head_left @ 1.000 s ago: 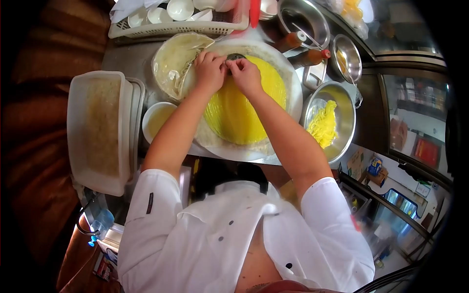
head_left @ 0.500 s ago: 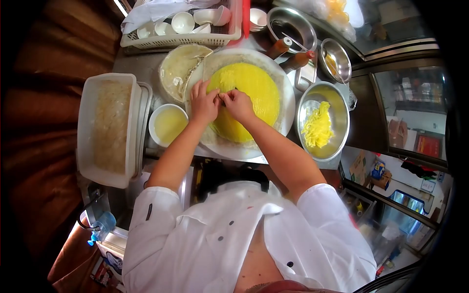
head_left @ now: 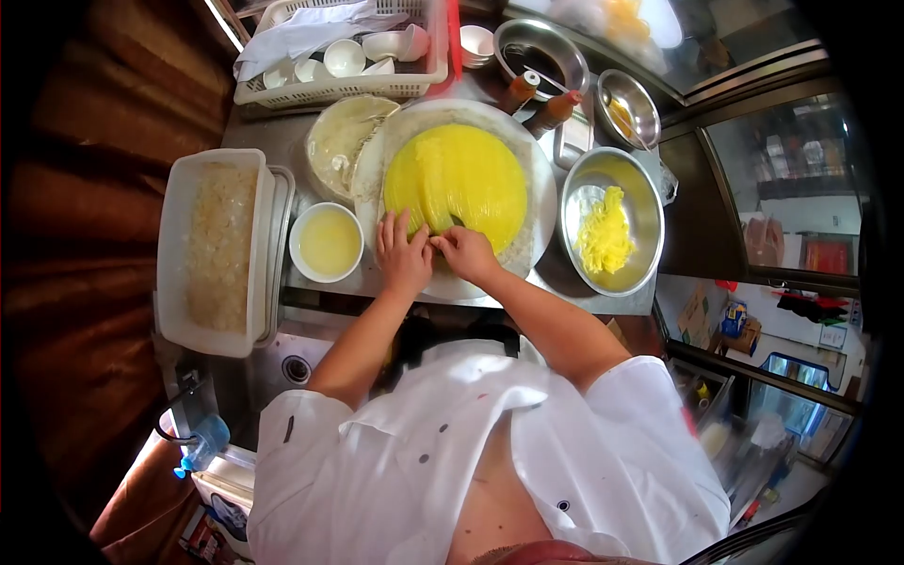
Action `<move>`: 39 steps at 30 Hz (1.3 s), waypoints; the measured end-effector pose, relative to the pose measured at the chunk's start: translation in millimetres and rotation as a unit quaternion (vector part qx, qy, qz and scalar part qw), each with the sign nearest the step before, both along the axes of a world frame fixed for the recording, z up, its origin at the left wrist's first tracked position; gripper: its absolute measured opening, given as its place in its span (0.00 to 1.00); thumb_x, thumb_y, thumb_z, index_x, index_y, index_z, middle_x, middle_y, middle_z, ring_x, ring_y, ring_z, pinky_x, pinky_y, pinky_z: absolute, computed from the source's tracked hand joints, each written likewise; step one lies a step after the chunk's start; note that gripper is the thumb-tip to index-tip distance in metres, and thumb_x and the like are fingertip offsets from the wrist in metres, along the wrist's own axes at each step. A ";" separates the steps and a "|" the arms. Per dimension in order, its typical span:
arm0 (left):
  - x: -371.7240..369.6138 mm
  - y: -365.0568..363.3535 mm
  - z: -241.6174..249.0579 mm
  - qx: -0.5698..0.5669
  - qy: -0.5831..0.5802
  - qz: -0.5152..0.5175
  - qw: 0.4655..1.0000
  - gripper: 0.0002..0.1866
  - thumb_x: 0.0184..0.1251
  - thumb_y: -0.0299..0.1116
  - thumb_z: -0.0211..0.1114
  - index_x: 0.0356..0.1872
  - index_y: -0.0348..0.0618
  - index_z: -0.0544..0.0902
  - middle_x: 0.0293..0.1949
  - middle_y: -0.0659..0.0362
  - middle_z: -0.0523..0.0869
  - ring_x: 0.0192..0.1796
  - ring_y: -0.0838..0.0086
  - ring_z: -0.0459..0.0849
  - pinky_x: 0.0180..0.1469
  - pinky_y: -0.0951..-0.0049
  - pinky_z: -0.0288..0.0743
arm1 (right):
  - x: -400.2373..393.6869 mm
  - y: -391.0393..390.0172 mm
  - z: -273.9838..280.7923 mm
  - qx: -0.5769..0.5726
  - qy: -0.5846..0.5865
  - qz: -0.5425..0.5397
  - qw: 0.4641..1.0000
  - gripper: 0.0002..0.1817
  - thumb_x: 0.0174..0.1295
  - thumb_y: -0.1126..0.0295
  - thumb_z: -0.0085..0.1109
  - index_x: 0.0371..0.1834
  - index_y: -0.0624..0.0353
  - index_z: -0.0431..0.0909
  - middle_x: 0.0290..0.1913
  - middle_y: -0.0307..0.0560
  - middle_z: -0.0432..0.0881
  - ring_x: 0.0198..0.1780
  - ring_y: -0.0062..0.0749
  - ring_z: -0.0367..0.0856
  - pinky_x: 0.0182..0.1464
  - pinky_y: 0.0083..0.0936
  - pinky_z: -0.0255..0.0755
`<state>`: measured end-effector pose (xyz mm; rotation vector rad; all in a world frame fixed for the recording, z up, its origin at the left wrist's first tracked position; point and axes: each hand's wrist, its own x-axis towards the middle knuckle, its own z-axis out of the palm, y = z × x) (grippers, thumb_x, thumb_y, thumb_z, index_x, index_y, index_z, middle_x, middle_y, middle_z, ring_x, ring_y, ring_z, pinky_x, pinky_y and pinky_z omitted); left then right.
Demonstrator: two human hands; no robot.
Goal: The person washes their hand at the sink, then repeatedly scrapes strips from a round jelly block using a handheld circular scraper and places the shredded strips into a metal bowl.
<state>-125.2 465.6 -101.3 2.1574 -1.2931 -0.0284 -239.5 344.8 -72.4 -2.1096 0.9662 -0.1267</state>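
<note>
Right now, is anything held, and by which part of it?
A small dark tool, apparently pinched at its near edge by the fingertips of the left hand and right hand; most is hidden.

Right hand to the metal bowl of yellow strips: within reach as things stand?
Likely yes: nothing visible stands between the right hand and the bowl, which sits just past the round board.
</note>
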 end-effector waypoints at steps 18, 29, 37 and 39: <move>103.4 -166.1 -21.2 -0.009 0.088 -0.130 0.988 0.35 0.65 0.41 0.72 0.68 0.31 0.73 0.69 0.38 0.75 0.71 0.46 0.74 0.73 0.55 0.70 | -107.9 29.8 45.1 0.121 0.033 0.002 0.992 0.15 0.68 0.59 0.69 0.39 0.62 0.87 0.37 0.56 0.88 0.37 0.50 0.86 0.42 0.38 0.79; 54.8 -121.7 -17.3 -0.073 0.154 -0.042 0.984 0.18 0.65 0.37 0.73 0.51 0.39 0.86 0.54 0.47 0.89 0.56 0.52 0.87 0.58 0.60 0.80 | -215.7 26.5 70.2 0.293 -0.038 -0.151 0.943 0.12 0.72 0.64 0.68 0.43 0.65 0.87 0.31 0.37 0.86 0.33 0.17 0.77 0.38 0.20 0.75; 63.6 -126.4 -16.5 -0.020 0.522 0.177 0.834 0.07 0.70 0.35 0.67 0.41 0.44 0.85 0.38 0.60 0.88 0.41 0.66 0.87 0.42 0.64 0.81 | -256.5 9.4 78.8 0.289 -0.066 -0.122 0.947 0.12 0.71 0.63 0.69 0.43 0.64 0.87 0.32 0.40 0.87 0.32 0.17 0.77 0.37 0.20 0.75; 57.9 -117.5 8.9 -0.075 0.750 0.144 0.641 0.08 0.70 0.35 0.67 0.43 0.44 0.84 0.37 0.62 0.86 0.38 0.70 0.86 0.40 0.66 0.81 | -273.6 4.7 76.3 0.297 -0.070 -0.128 0.944 0.12 0.71 0.64 0.68 0.43 0.64 0.87 0.33 0.40 0.87 0.33 0.18 0.78 0.39 0.20 0.75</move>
